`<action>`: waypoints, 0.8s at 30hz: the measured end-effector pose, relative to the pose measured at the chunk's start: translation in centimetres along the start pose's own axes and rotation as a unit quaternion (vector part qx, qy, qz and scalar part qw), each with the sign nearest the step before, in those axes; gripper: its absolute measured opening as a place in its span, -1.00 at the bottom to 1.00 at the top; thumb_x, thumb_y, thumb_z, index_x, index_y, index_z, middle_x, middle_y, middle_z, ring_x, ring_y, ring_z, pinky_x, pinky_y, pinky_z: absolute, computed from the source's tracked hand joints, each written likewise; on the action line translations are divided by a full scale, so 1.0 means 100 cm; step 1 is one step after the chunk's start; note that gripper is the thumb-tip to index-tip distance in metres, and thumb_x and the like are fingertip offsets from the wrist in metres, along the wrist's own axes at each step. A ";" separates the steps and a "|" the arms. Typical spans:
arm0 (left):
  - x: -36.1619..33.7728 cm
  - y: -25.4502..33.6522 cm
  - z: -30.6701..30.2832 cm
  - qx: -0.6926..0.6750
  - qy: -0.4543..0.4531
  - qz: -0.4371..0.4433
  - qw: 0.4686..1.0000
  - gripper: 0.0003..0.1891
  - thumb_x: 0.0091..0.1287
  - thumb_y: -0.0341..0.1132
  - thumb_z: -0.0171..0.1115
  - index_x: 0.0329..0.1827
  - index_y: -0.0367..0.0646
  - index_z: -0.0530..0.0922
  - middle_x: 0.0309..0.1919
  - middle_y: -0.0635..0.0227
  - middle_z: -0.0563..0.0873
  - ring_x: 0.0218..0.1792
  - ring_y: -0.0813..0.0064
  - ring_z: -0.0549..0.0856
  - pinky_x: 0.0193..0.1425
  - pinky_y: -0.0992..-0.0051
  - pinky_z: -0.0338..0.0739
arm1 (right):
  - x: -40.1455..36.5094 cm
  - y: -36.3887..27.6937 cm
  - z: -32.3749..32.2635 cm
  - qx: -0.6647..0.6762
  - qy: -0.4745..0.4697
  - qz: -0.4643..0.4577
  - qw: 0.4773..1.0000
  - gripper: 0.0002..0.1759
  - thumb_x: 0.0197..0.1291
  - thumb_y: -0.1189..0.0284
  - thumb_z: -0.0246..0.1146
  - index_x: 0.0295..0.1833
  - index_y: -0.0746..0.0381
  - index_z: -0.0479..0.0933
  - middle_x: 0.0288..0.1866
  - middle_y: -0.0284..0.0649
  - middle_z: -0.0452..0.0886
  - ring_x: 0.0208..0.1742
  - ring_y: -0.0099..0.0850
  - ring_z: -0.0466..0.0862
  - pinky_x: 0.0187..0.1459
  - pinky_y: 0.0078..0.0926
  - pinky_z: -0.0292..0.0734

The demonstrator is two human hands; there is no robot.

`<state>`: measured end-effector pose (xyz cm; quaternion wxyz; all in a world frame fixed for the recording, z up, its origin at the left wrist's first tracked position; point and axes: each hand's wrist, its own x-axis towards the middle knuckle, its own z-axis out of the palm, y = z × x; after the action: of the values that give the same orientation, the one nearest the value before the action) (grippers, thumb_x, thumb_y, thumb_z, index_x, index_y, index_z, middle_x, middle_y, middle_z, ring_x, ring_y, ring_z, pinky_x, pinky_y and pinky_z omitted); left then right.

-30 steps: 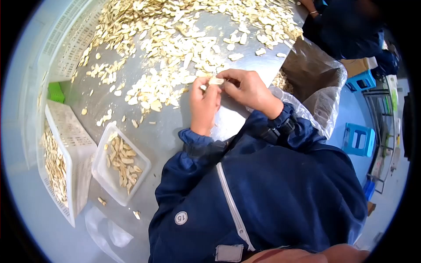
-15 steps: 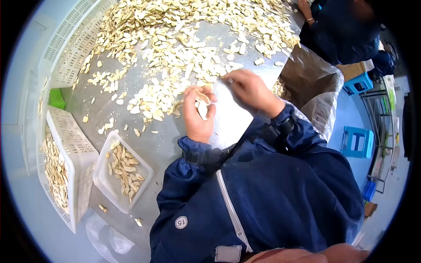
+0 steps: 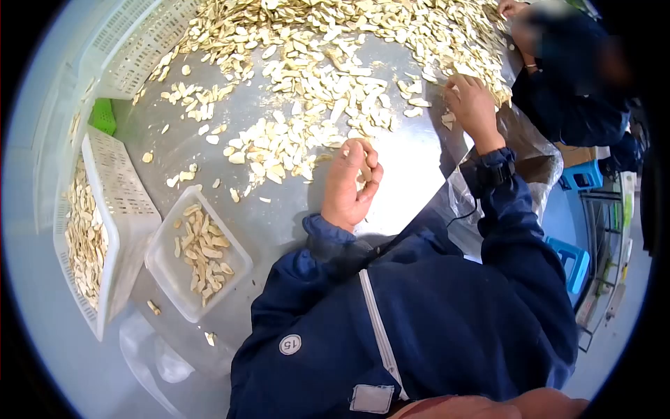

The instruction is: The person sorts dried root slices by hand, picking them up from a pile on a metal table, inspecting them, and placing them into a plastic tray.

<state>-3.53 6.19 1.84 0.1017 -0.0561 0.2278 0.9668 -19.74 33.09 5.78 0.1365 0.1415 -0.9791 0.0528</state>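
We looked down on a wide grey metal table [image 3: 279, 227], its far side heaped with pale cream-and-tan dried slices [image 3: 328, 24] that thinned to loose pieces nearer us. Our dark navy jacket [image 3: 453, 314], with a white zip, filled the lower middle. At the left stood a white perforated plastic crate [image 3: 129, 199] holding more slices. A co-worker [image 3: 572, 87] in dark clothing leaned in at the upper right, above a crinkled clear plastic liner [image 3: 548, 157] by the table's edge. A shallow translucent plastic tub [image 3: 237, 262] of longer tan pieces sat just beside the crate, and a bright blue plastic stool [image 3: 576, 262] stood on the floor at the right.

Our left hand [image 3: 350, 183] was raised over the table's near middle, its fingers curled inward with a small pale piece [image 3: 362, 173] held between them and the palm, partly hidden by the fingers. Our right arm reached farther out, the hand [image 3: 473, 108] low at the right border of the heap, back upward, fingers bent toward the slices. One loose slice lay just beside its fingertips; we could not tell whether those fingers gripped anything.
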 end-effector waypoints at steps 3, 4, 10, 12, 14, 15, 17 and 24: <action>0.000 -0.002 -0.006 0.002 -0.041 0.000 0.999 -0.67 0.63 0.04 0.23 0.00 -0.05 0.51 -0.26 0.45 0.53 -0.41 0.66 0.54 -0.64 0.75 0.24 | 0.002 -0.040 0.000 0.107 0.109 -0.190 0.970 -0.71 0.35 0.31 0.35 0.15 0.06 0.72 0.24 -0.18 0.72 0.24 -0.05 0.69 0.29 -0.17 0.60; 0.000 -0.002 -0.008 -0.003 -0.059 0.001 0.998 -0.68 0.64 0.03 0.21 -0.01 -0.05 0.51 -0.26 0.46 0.52 -0.42 0.66 0.54 -0.64 0.74 0.24 | -0.002 -0.070 -0.007 0.175 0.052 -0.176 0.967 -0.64 0.35 0.29 0.36 0.24 0.03 0.68 0.34 -0.18 0.66 0.33 -0.07 0.64 0.36 -0.16 0.56; 0.000 0.003 -0.009 -0.085 -0.081 -0.018 0.993 -0.77 0.68 -0.14 -0.01 -0.03 -0.07 0.51 -0.28 0.42 0.52 -0.42 0.62 0.52 -0.64 0.69 0.24 | -0.006 -0.135 0.013 0.168 -0.058 -0.393 0.902 -0.43 0.33 0.17 0.41 0.45 -0.07 0.57 0.58 -0.22 0.48 0.61 -0.17 0.42 0.53 0.03 0.37; 0.000 0.006 -0.005 -0.096 -0.045 -0.016 0.994 -0.79 0.67 -0.16 0.00 -0.04 -0.08 0.51 -0.27 0.40 0.55 -0.41 0.62 0.53 -0.64 0.68 0.26 | -0.007 -0.114 0.011 0.169 -0.063 -0.363 0.914 -0.51 0.32 0.24 0.43 0.34 0.01 0.63 0.48 -0.23 0.58 0.53 -0.15 0.52 0.50 -0.01 0.41; 0.001 0.005 -0.008 -0.113 -0.027 -0.022 0.993 -0.79 0.65 -0.17 0.02 -0.04 -0.09 0.52 -0.25 0.38 0.59 -0.41 0.61 0.54 -0.63 0.66 0.28 | -0.008 -0.086 0.003 0.160 -0.067 -0.321 0.931 -0.61 0.30 0.29 0.45 0.23 0.05 0.70 0.40 -0.23 0.66 0.44 -0.14 0.60 0.46 -0.05 0.46; 0.001 0.005 -0.011 -0.113 -0.023 -0.026 0.993 -0.79 0.65 -0.18 0.02 -0.04 -0.09 0.52 -0.25 0.38 0.59 -0.41 0.61 0.54 -0.63 0.66 0.29 | -0.007 -0.073 -0.003 0.149 -0.066 -0.294 0.942 -0.67 0.29 0.31 0.46 0.16 0.06 0.73 0.35 -0.22 0.69 0.39 -0.13 0.63 0.43 -0.08 0.49; 0.002 0.002 -0.013 -0.109 -0.018 -0.041 0.993 -0.80 0.65 -0.18 0.04 -0.04 -0.10 0.53 -0.27 0.39 0.58 -0.43 0.61 0.53 -0.63 0.66 0.29 | -0.005 -0.052 -0.004 0.116 -0.040 -0.240 0.963 -0.73 0.30 0.36 0.43 0.10 0.11 0.77 0.25 -0.18 0.74 0.29 -0.12 0.68 0.28 -0.14 0.58; 0.001 0.001 -0.014 -0.111 -0.015 -0.043 0.993 -0.79 0.64 -0.17 0.06 -0.05 -0.12 0.52 -0.30 0.40 0.57 -0.47 0.62 0.48 -0.63 0.67 0.26 | 0.044 -0.125 0.022 0.147 0.025 -0.305 0.941 -0.70 0.30 0.44 0.30 0.11 0.06 0.75 0.12 -0.29 0.77 0.17 -0.20 0.69 0.21 -0.24 0.60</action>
<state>-3.55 5.45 0.61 0.1399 -0.0621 0.1147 0.9815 -20.74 19.69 5.77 0.1483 0.4505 -0.8665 0.1559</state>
